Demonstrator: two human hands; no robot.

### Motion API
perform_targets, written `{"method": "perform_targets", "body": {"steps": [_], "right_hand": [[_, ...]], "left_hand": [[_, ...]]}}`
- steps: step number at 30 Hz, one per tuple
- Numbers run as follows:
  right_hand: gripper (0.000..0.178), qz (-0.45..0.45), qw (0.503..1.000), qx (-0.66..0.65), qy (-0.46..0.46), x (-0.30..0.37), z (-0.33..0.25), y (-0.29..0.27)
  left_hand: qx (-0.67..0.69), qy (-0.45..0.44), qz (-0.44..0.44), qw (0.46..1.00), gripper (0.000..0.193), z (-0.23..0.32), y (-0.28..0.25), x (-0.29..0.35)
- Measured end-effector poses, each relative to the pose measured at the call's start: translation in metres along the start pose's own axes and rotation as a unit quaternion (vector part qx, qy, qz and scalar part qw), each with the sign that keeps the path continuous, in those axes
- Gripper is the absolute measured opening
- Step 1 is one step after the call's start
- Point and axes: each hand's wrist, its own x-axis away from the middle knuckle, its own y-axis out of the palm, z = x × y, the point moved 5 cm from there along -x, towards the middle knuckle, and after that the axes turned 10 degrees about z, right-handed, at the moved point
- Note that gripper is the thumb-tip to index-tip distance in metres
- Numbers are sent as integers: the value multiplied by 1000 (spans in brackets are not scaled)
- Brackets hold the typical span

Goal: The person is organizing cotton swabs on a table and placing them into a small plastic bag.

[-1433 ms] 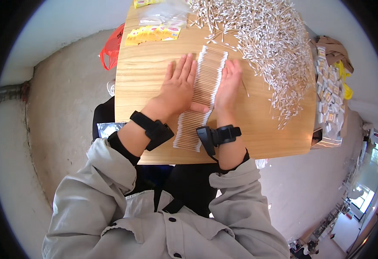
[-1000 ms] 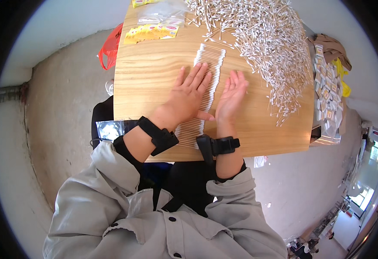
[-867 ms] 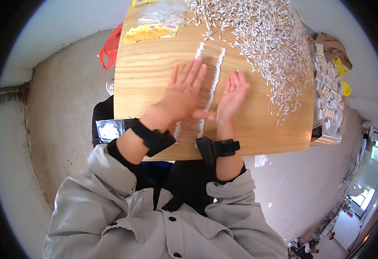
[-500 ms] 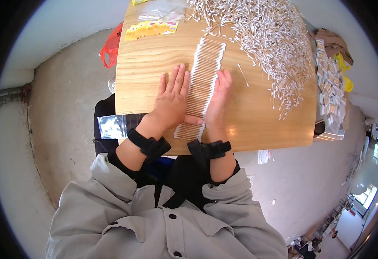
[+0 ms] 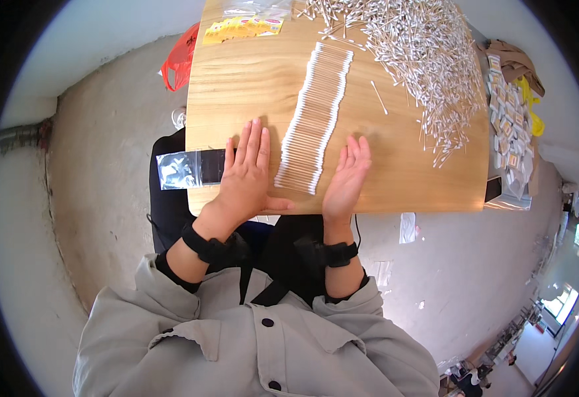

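A long, slanting row of cotton swabs (image 5: 314,118) lies side by side on the wooden table (image 5: 249,86), their white tips forming the two long edges. Left of its near end, my left hand (image 5: 248,173) is flat and open, fingers stretched forward, thumb out toward the row's near end. To the right of the row, my right hand (image 5: 349,175) stands on its edge with the palm turned left. Its fingers are stretched out, and it holds nothing. Both hands are apart from the swabs.
A big heap of loose swabs (image 5: 421,66) covers the table's far right. One swab (image 5: 378,97) lies alone. Yellow printed cards (image 5: 243,28) lie at the far left, a clear packet (image 5: 180,170) near my left hand. Small packed boxes (image 5: 509,122) fill a bag beyond the right edge.
Both hands have drawn back from the row toward me and moved apart, leaving its near end uncovered. My left thumb no longer lies across the swabs. The whole view has shifted slightly.
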Motion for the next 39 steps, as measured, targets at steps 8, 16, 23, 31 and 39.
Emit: {"method": "perform_targets", "body": {"steps": [8, 16, 23, 31, 39], "right_hand": [[55, -57, 990, 102, -84, 27, 13, 16], [57, 31, 999, 11, -19, 22, 8, -5], [57, 38, 999, 10, -3, 19, 10, -6], [60, 41, 999, 5, 11, 20, 9, -5], [59, 49, 998, -19, 23, 15, 12, -9]], "left_hand": [[-55, 51, 14, 997, 138, 7, 16, 5], [-17, 31, 15, 999, 135, 11, 9, 17], [-23, 54, 12, 998, 129, 28, 13, 22], [-54, 51, -13, 997, 125, 31, 17, 24], [-22, 60, 11, 998, 124, 33, 13, 26]]}}
